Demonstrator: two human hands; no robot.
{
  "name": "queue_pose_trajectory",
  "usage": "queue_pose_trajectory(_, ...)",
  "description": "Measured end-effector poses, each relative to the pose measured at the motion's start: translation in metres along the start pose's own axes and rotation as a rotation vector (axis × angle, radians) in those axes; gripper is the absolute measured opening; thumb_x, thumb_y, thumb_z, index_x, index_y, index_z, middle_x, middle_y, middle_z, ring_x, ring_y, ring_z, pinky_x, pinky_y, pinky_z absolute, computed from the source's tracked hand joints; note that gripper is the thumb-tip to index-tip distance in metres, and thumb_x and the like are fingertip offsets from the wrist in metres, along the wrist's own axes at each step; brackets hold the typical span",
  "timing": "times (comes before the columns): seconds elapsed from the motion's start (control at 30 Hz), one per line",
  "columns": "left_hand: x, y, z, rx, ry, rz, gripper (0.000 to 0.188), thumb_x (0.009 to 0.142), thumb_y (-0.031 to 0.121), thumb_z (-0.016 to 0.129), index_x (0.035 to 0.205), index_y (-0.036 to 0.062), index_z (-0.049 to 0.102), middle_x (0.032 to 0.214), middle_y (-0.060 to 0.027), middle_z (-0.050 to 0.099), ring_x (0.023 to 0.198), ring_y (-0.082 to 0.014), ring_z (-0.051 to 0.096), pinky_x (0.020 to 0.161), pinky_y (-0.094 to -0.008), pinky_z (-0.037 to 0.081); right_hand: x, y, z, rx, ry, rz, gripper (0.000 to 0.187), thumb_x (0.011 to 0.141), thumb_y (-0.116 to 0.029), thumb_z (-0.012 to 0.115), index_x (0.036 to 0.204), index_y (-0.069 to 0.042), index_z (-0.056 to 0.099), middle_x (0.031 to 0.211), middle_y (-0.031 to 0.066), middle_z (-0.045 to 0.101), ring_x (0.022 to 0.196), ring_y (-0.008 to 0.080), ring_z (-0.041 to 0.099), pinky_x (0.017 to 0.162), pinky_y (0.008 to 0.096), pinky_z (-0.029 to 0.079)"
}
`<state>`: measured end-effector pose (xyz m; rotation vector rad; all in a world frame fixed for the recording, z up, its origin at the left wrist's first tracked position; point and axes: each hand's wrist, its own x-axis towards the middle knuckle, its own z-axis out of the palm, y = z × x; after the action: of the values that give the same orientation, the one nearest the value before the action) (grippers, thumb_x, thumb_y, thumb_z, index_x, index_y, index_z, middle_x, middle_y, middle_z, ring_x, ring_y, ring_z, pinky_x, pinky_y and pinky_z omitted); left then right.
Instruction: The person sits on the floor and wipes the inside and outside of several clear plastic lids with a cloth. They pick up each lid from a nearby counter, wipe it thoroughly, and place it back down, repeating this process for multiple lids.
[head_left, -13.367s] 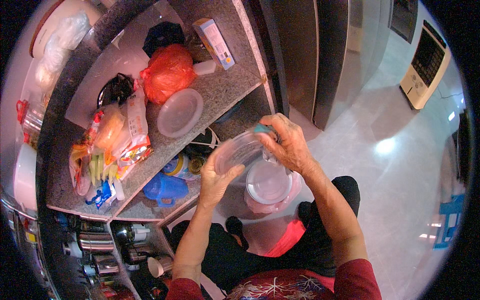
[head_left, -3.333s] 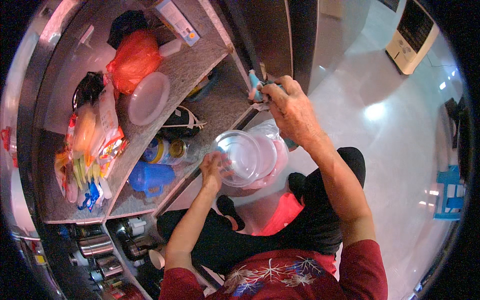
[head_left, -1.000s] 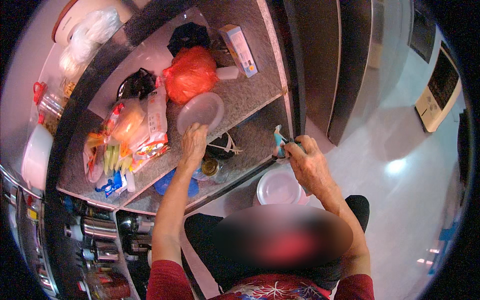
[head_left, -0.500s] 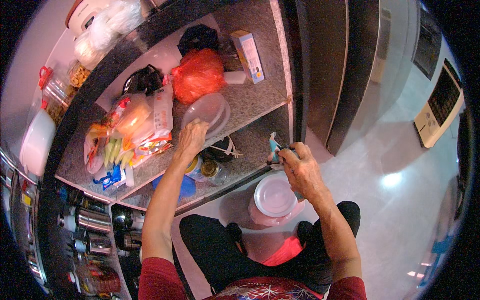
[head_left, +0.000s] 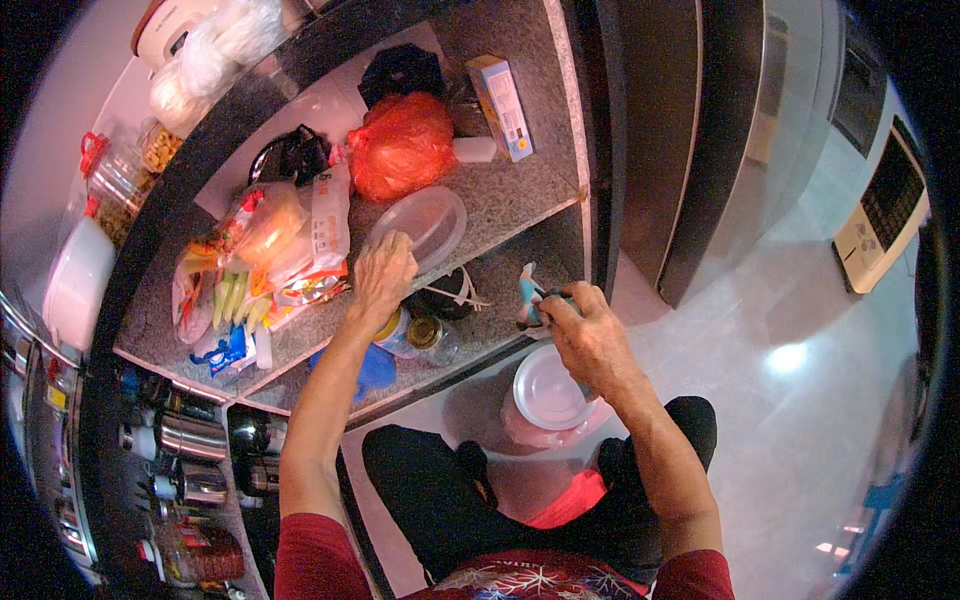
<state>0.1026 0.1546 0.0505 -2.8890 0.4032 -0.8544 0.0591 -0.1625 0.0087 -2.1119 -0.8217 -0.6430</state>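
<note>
On the upper granite shelf, my left hand (head_left: 385, 272) is closed at the near left edge of a clear plastic container (head_left: 432, 222), round and shallow. My right hand (head_left: 592, 335) pinches a small light-blue, white and dark object (head_left: 530, 298) in front of the lower shelf; its kind is too small to make out. Below that hand, a round tub with a pale lid (head_left: 552, 387) stands on the floor between my feet, pinkish plastic around its base. Just beneath my left hand, glass jars with gold lids (head_left: 425, 332) stand on the lower shelf.
The upper shelf holds a red plastic bag (head_left: 402, 148), a black bag (head_left: 400, 75), a light-blue box (head_left: 500, 105) and several food packets (head_left: 265, 240). A blue item (head_left: 372, 372) lies on the lower shelf. Steel canisters (head_left: 190, 437) stand at left; a beige appliance (head_left: 885, 215) is at far right.
My right hand has moved slightly left, bringing the light-blue object closer to the shelf. My left hand stays at the container's edge.
</note>
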Motion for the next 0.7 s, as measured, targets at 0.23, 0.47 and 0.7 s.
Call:
queue_pose_trajectory(0.23,0.009,0.013,-0.017,0.01,0.185,-0.039,0.015,0.082,0.012,0.065,0.085,0.003,0.053,0.086,-0.0136,0.055,0.077,-0.0335,0.055,0.069,-0.043,0.046,0.008,-0.008,0.003,0.076,0.019,0.091,0.026,0.078,0.001,0.064,0.103,-0.006,0.062,0.104,0.0162,0.055,0.095,0.0348,0.058,0.077,0.0424,0.051)
queue_pose_trajectory(0.47,0.004,0.098,-0.059,-0.795,0.307,-0.275,0.015,0.082,-0.003,0.06,0.096,0.0008,0.055,0.107,-0.0083,0.06,0.078,-0.0149,0.055,0.065,-0.0288,0.046,0.023,-0.013,-0.004,0.332,0.38,0.108,0.032,0.075,0.007,0.063,0.105,-0.006,0.06,0.105,0.0148,0.057,0.096,0.0331,0.058,0.078,0.0384,0.05)
queue_pose_trajectory(0.7,-0.035,0.167,-0.053,-1.433,0.15,-0.364,0.042,0.087,0.003,0.059,0.129,0.0013,0.05,0.124,-0.0043,0.056,0.11,-0.0153,0.055,0.096,-0.0303,0.043,0.02,-0.051,-0.004,0.311,0.426,-0.222,0.037,0.068,0.004,0.066,0.104,-0.005,0.062,0.11,0.0186,0.052,0.1,0.0364,0.053,0.087,0.0438,0.045)
